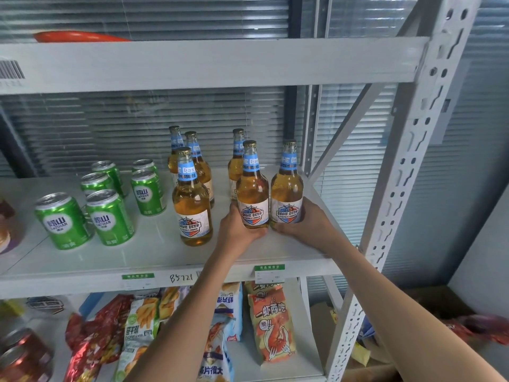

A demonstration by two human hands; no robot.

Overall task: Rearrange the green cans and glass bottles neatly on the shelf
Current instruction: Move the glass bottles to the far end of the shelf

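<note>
Bottles at the front right of the middle shelf are in hand now: left hand is wrapped round the base of one glass bottle, right hand cups the base of its neighbour, fingers curled and pressed on the glass, both bottles upright, standing on the shelf and just about touching. Progress looks approx halfway, judging by the layout: directly behind the grip one more bottle; left of the grip a lone front bottle w/ two more behind it, so two loose columns but uneven spacing. Further left of the grip, six green cans stand in rough pairs, rows skewed, front pair nearer the edge; prob still to be squared up. Materials: clear glass, amber liquid, narrow necks, gold caps, glossy paper labels, slick to hold; cans are thin metal cylinders w/ pull-tab tops. Shelf is smooth painted metal, so things should slide easily.
</note>
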